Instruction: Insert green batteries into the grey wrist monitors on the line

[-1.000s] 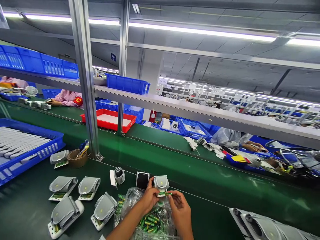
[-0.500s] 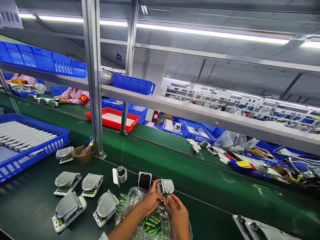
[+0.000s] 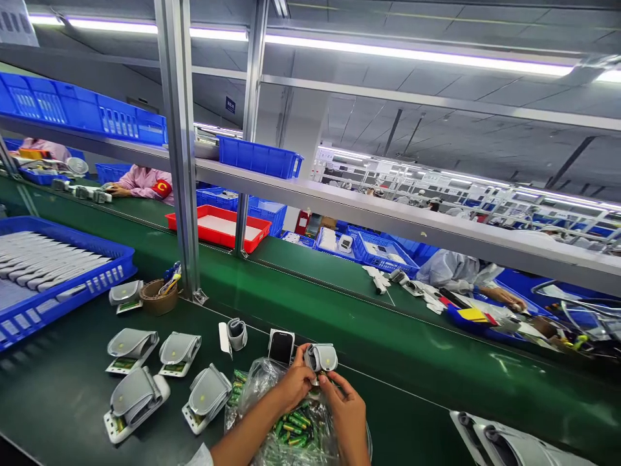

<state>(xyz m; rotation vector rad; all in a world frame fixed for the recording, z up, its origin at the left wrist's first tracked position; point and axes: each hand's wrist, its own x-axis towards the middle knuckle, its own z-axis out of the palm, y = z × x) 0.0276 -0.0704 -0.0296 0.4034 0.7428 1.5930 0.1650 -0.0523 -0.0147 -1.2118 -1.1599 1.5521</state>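
Observation:
My left hand point(image 3: 297, 383) grips a wrist blood pressure monitor point(image 3: 322, 358) with a rolled grey cuff, holding it above a clear plastic bag point(image 3: 262, 382). The fingertips of my right hand point(image 3: 345, 408) are closed at the monitor's lower edge, on a small battery that they mostly hide. Green AA-type batteries point(image 3: 295, 427) lie loose in the bag below both hands. Just behind my left hand stands another monitor point(image 3: 281, 346) with its dark screen facing up. Several monitors with open battery ends, such as one monitor point(image 3: 133, 401), lie to the left.
A blue crate point(image 3: 111, 275) of grey cuffs stands at the left, beside a brown pot point(image 3: 160, 298) of tools. A metal post point(image 3: 179, 162) rises from the bench edge. Beyond the green belt point(image 3: 310, 317), a co-worker's sleeve point(image 3: 446, 268) shows. More cuffs point(image 3: 514, 440) lie front right.
My right fingertips have moved in against the monitor's lower edge, and the green battery visible between them before is now mostly hidden. The co-worker's hand at the right has shifted.

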